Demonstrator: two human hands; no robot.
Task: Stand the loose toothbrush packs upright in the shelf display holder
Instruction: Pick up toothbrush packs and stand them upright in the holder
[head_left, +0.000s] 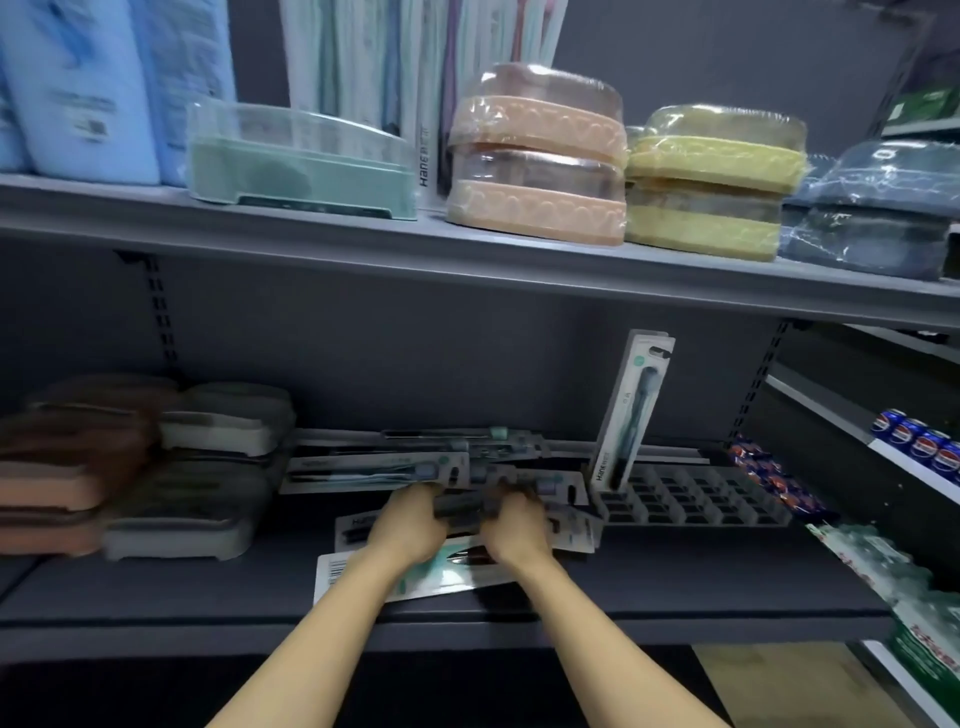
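Grey slotted display holder (691, 496) on the lower shelf (649, 582): one toothbrush pack (631, 410) upright at its left end, other slots look empty. Loose packs (415, 467) lie flat in a pile beside it. Left hand (410, 522) and right hand (514, 525), fingers curled around one dark pack (465, 506) from the pile. Judged: barely begun.
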